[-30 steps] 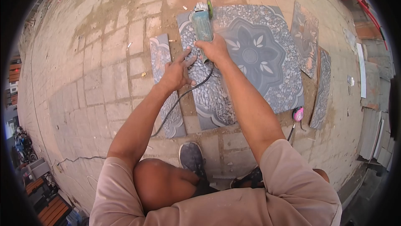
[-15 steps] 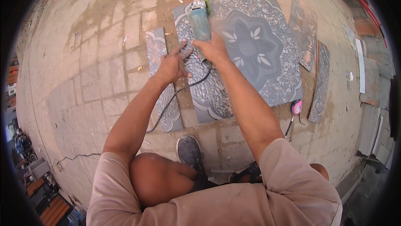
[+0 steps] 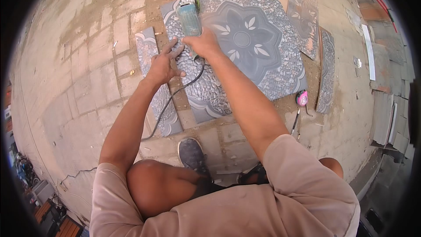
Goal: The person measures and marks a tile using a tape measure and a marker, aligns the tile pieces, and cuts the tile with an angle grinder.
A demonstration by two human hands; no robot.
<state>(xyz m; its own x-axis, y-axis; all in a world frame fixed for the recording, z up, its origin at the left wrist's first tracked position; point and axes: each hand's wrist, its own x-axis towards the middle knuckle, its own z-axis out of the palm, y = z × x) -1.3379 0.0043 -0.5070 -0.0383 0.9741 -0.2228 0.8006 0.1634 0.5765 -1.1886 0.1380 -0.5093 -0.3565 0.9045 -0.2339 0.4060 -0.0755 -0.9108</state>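
My right hand (image 3: 205,44) is wrapped round the rear body of a teal angle grinder (image 3: 189,19). The grinder's green-edged disc (image 3: 196,2) stands upright near the far left part of a large patterned tile (image 3: 272,31), which has pebble texture and a grey flower at its centre. Fingers spread, my left hand (image 3: 165,64) presses on the tile's left edge, just left of the grinder. A black power cord (image 3: 175,91) runs from the grinder's back end down toward my left knee. Dust hazes the air beyond the disc.
A narrow tile strip (image 3: 164,107) lies left of the big tile. Right of it are a tile offcut (image 3: 303,20) and another strip (image 3: 325,72). A pink tape measure (image 3: 301,98) and a pen-like marker (image 3: 296,122) lie near the tile's lower right corner, on paved ground (image 3: 83,74).
The whole scene has shifted left and slightly up in view as the camera turned. Both hands keep their places on the grinder and tile; the grinder looks almost unmoved along the tile.
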